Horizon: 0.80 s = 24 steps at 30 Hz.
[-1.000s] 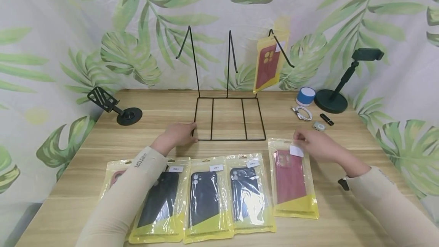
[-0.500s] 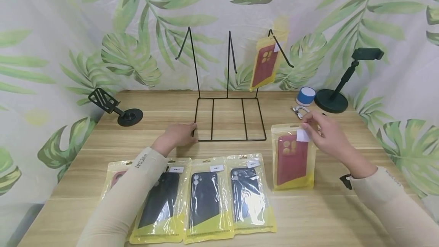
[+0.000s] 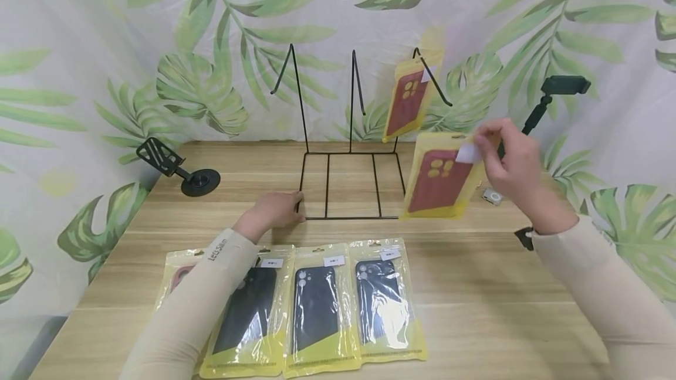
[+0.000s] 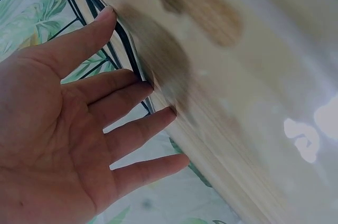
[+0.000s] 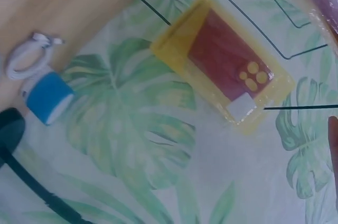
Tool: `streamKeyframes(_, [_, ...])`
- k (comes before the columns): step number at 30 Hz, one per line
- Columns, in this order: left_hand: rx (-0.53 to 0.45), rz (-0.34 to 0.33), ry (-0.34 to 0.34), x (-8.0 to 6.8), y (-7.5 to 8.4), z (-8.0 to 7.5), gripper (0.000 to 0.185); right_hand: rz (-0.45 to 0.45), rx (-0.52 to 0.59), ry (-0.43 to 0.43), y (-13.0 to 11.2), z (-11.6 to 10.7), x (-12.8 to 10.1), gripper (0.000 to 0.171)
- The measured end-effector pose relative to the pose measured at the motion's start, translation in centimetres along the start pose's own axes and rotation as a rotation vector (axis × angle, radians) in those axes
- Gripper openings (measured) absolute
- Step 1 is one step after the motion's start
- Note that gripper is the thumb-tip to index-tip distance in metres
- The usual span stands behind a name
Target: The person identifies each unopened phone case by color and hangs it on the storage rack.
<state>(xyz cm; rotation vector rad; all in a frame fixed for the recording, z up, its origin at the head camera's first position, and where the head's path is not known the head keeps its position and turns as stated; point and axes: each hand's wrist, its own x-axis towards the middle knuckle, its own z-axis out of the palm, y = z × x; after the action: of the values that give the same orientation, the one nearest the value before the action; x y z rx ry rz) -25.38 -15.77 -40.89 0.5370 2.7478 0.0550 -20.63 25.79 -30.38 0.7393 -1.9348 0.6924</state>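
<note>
Red case packet [image 3: 440,177] lifted by its top corner toward the wire rack [image 3: 351,151].
Pinched in right hand [image 3: 509,160], hanging free above table; left hand [image 3: 271,210], fingers straight, steadying rack base.

Red phone case in yellow packet [image 3: 440,177], tilted, lifted above table, by the wire rack [image 3: 351,151]

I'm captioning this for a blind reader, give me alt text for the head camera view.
A right hand lifts a red phone case in a yellow packet toward a black wire display rack, where a matching packet hangs. The left hand steadies the rack's base; three dark-cased packets lie on the wooden table.
</note>
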Motion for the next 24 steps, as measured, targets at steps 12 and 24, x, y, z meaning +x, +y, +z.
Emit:
streamKeyframes(12, [0.001, 0.003, -0.011, -0.2, 0.0, -0.1, 0.069, 0.073, -0.107, -0.084, 0.9, 1.2, 4.3, 0.011])
streamKeyframes(24, [0.009, -0.003, -0.009, -0.1, -0.1, 0.1, 0.070, 0.190, -0.167, -0.207, 2.6, 3.3, 5.8, 0.021])
